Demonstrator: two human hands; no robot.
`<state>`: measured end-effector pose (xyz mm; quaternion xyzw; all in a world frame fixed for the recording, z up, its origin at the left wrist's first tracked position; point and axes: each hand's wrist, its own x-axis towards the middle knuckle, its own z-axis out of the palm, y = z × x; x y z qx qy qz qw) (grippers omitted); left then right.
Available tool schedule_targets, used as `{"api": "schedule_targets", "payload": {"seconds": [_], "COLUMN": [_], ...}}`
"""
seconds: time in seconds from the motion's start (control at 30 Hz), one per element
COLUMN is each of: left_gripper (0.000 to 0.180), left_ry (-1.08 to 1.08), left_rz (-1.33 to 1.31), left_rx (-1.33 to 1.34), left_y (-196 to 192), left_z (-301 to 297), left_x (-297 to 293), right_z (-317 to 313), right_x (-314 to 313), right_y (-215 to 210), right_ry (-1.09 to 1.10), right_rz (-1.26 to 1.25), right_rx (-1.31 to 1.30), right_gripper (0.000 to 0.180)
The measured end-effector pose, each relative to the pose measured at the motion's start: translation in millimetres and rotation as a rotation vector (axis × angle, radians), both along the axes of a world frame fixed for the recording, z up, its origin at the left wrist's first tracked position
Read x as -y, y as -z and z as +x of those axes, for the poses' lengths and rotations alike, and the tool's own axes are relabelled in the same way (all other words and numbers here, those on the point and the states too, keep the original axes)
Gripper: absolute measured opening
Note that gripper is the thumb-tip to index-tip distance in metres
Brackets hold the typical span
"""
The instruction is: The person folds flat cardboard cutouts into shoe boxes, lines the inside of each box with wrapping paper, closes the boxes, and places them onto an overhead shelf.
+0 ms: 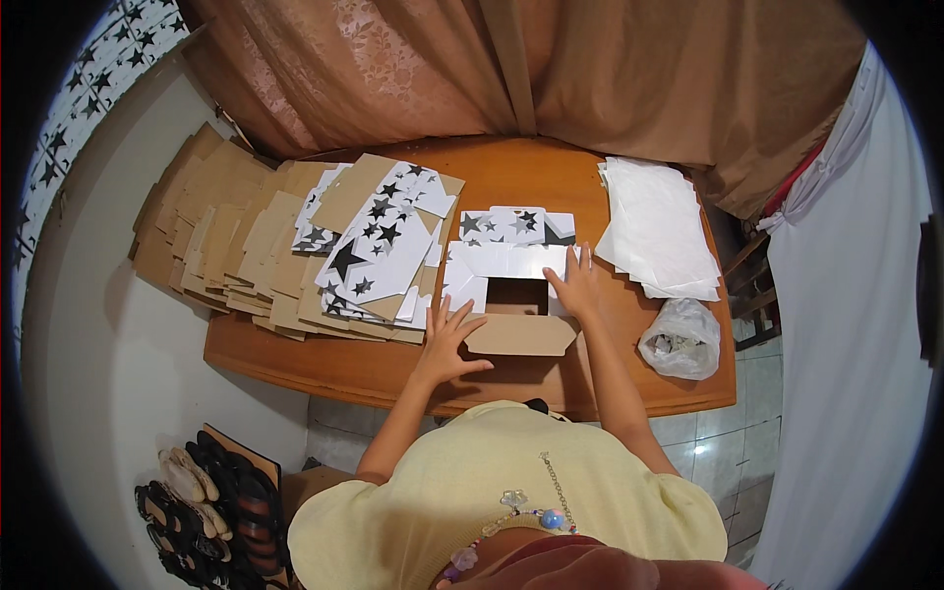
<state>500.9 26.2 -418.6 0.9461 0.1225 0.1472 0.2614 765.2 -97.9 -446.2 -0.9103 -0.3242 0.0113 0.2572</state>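
A small cardboard box stands near the front edge of the wooden table, its flaps spread outward. White paper with black stars covers one face of the cardboard, and the near flap shows plain brown. Through the opening the dark inside is visible. My left hand rests at the box's left side by the left flap, fingers spread. On the right side my right hand lies over the right flap, its fingers stretched toward the far edge. Neither hand grips anything.
Flat cardboard pieces, some star-printed, are piled on the table's left. White paper sheets lie at the right, with a clear plastic bag holding scraps nearer me. Brown curtains hang behind. Shoes stand at lower left.
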Motion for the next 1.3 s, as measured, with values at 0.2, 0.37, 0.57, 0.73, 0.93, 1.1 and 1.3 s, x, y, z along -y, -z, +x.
{"api": "schedule_targets", "payload": {"seconds": [0.2, 0.37, 0.57, 0.73, 0.93, 1.1, 1.3], "left_gripper": [0.038, 0.048, 0.073, 0.076, 0.077, 0.077, 0.072], "left_ry": [-0.110, -0.526, -0.719, -0.692, -0.683, -0.724, -0.570], "left_rz": [-0.023, 0.075, 0.040, 0.008, -0.172, -0.655, -1.105], "left_rx": [0.084, 0.231, 0.068, -0.036, 0.064, -0.065, 0.137], "left_y": [-5, 11, 34, 32, 22, 45, 26], "left_z": [33, 87, 100, 99, 88, 44, 34], "left_x": [-18, -26, -32, -31, -33, -54, -19], "right_z": [17, 18, -14, -24, -14, -15, -18], "right_x": [7, 5, -4, -6, -1, -1, 9], "right_y": [-4, 8, 2, -24, -2, -6, -18], "right_ry": [-0.155, -0.064, 0.011, 0.044, 0.031, 0.037, 0.162], "right_rz": [0.149, 0.208, -0.037, -0.150, 0.001, 0.172, 0.462], "right_rx": [-0.320, -0.247, 0.146, 0.050, 0.142, 0.040, -0.072], "right_gripper": [0.066, 0.054, 0.070, 0.073, 0.069, 0.063, 0.056]}}
